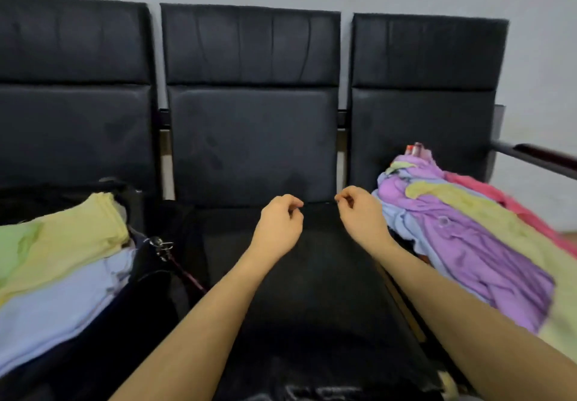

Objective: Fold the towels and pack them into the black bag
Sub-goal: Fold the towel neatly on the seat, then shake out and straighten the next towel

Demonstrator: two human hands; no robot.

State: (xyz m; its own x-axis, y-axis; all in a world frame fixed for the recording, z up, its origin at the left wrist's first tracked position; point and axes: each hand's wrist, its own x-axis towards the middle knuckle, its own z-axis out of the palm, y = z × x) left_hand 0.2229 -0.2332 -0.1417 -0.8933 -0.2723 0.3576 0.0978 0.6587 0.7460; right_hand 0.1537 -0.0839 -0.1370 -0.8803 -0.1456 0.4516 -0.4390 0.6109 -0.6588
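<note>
Head view: both forearms reach from six o'clock toward the middle seat (315, 275) of a row of three black padded chairs against a pale wall. The left hand (278, 226) and right hand (360, 213) hang side by side over the seat's far edge, apart from each other, fingers curled with thumb meeting fingertips; whether they pinch a dark cloth or nothing, I cannot tell. At nine o'clock the black bag (134, 294) lies open on the left seat, holding folded towels (62, 263) stacked green, yellow and pale blue, with a metal clip (162, 247) at its rim. At three o'clock a loose heap of unfolded towels (468, 238), purple, yellow-green, blue and pink, covers the right seat.
</note>
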